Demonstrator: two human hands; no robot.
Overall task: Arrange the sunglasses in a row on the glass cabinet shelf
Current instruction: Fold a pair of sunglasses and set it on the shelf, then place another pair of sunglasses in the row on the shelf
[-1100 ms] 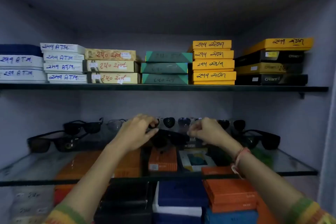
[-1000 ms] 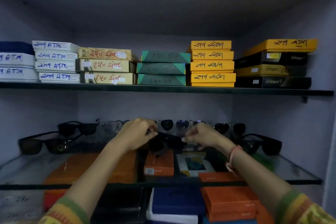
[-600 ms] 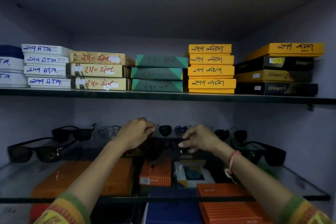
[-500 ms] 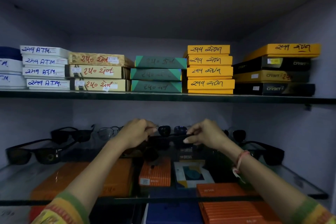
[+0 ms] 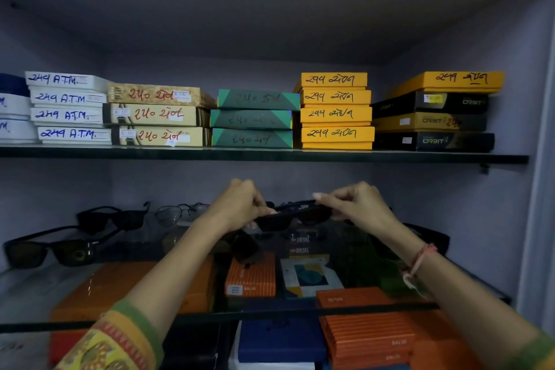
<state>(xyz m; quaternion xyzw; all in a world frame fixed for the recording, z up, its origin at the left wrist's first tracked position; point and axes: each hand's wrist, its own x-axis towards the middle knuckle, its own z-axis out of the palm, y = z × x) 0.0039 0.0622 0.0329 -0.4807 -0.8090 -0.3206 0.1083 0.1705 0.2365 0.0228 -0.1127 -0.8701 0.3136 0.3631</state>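
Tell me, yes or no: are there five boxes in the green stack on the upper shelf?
No, the green stack on the upper shelf holds three boxes.

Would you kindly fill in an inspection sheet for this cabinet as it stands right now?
Surface: glass shelf, see-through, front edge dark; boxes below show through it.
Job's things: held sunglasses, dark, raised above the glass at centre; dark pair at far left, another dark pair behind it, clear-lens glasses beside that; more pairs at the back and right, partly hidden.
Clutter: orange boxes and a blue box under the glass.
Hands: left hand and right hand each pinch one end of the held sunglasses.
Cables: nothing seen.
Surroundings: upper shelf with stacked labelled boxes, yellow stack among them; grey cabinet walls.
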